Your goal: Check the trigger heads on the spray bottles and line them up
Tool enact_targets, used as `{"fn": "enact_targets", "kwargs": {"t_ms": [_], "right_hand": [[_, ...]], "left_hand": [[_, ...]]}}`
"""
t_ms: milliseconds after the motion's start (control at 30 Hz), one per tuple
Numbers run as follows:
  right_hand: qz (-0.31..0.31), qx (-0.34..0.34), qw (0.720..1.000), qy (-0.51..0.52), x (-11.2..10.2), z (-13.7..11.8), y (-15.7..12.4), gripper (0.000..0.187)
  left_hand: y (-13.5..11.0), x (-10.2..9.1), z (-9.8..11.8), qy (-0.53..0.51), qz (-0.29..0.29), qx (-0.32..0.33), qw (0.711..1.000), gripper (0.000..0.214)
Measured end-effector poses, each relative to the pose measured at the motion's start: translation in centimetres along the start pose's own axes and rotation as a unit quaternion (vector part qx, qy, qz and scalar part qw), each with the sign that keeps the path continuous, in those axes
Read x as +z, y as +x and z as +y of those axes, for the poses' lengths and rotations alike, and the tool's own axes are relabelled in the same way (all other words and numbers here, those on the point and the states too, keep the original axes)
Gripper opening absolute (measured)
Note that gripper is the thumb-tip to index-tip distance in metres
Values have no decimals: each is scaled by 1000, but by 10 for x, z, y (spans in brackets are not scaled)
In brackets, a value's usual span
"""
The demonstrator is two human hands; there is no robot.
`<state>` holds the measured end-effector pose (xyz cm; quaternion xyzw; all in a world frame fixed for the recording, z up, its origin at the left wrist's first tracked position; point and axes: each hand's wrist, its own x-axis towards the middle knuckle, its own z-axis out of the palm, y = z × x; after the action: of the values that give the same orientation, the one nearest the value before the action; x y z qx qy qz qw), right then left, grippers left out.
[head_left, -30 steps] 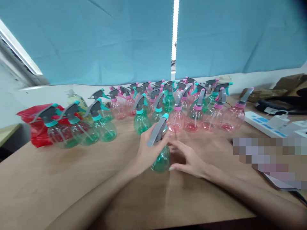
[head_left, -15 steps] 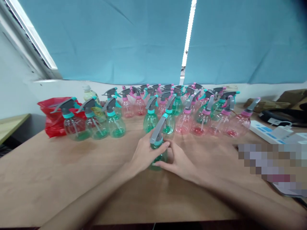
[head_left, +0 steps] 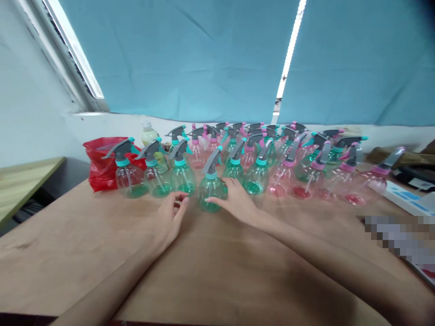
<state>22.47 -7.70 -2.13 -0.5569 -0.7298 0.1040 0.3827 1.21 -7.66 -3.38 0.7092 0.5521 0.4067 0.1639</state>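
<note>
Spray bottle (head_left: 211, 187), green, stands upright on the desk (head_left: 204, 271), its right side between the right hand's (head_left: 239, 199) thumb and fingers, while the left hand (head_left: 169, 216), loosely curled and empty, is just left.

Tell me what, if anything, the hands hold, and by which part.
The right hand holds a green spray bottle by the right side of its round body; the left hand holds nothing.

Red bag (head_left: 98, 174), blue curtain (head_left: 204, 68), pwr strip (head_left: 406, 198)

Blue curtain (head_left: 190, 54), pale wall (head_left: 30, 99), brown table (head_left: 204, 271)
</note>
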Motion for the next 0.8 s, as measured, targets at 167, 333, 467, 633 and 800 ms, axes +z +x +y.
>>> {"fn": "enact_targets", "kwargs": {"t_ms": [167,333,467,633,800], "right_hand": [[24,-26,997,-65,9,4,23,66],[25,-14,993,-111,12,1,36,58],[12,24,989,-148,12,-7,43,60],[-7,33,982,-185,14,-11,47,71],[-14,22,985,-171,3,-7,36,81]], "left_hand": [[-4,12,-4,-16,-52,40,998,25],[-5,15,-10,-23,-65,20,997,26],[-5,16,-10,-32,-70,16,997,25],[-4,15,-8,-22,-72,18,997,25],[-2,12,-5,-35,-74,9,997,26]]}}
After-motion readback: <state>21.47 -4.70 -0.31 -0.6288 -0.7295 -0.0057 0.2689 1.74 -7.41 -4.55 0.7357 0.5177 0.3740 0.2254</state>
